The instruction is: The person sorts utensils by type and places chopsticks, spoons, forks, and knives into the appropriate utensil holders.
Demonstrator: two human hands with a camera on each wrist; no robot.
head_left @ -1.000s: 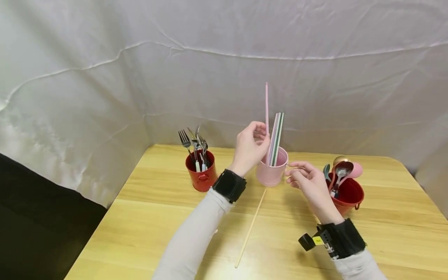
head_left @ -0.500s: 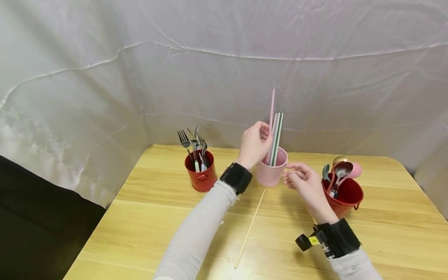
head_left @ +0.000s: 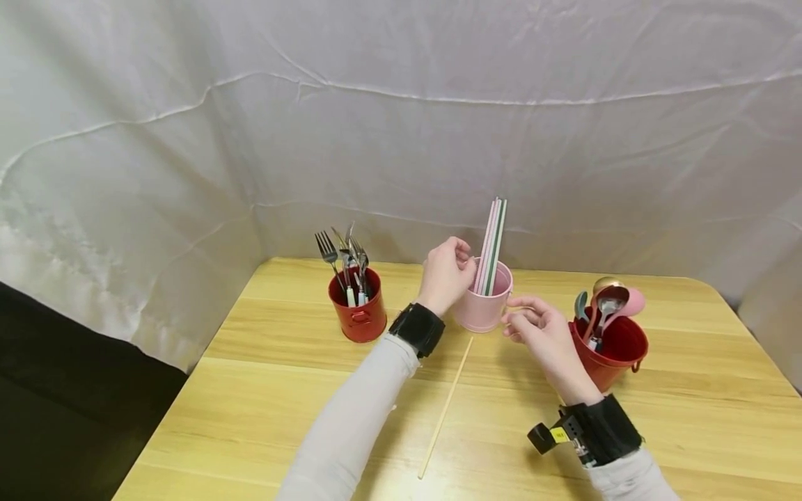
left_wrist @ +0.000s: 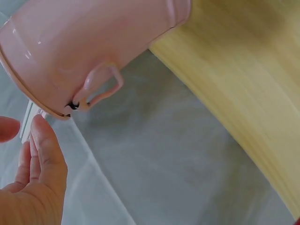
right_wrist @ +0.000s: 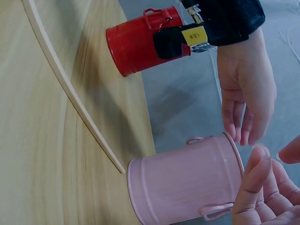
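A pink metal bucket (head_left: 479,313) stands at the back middle of the table, holding several chopsticks (head_left: 491,243) in pink, white and green that lean together. My left hand (head_left: 445,278) is at the left of its rim; in the left wrist view, thumb and fingers are apart beside the bucket's mouth, with nothing between them. On the other side, my right hand (head_left: 545,337) is close to the rim and side handle, fingers loosely bent and holding nothing. One pale wooden chopstick (head_left: 446,407) lies on the table in front of the bucket.
To the left is a red bucket (head_left: 362,321) with forks and other cutlery. A second red bucket (head_left: 604,365), with spoons and ladles, stands beside my right wrist. Grey cloth (head_left: 401,153) hangs behind the wooden table (head_left: 263,410).
My left hand lowered a pink chopstick into the pink bucket, then let go and drew slightly left. My right hand stayed near the rim, shifting only slightly.
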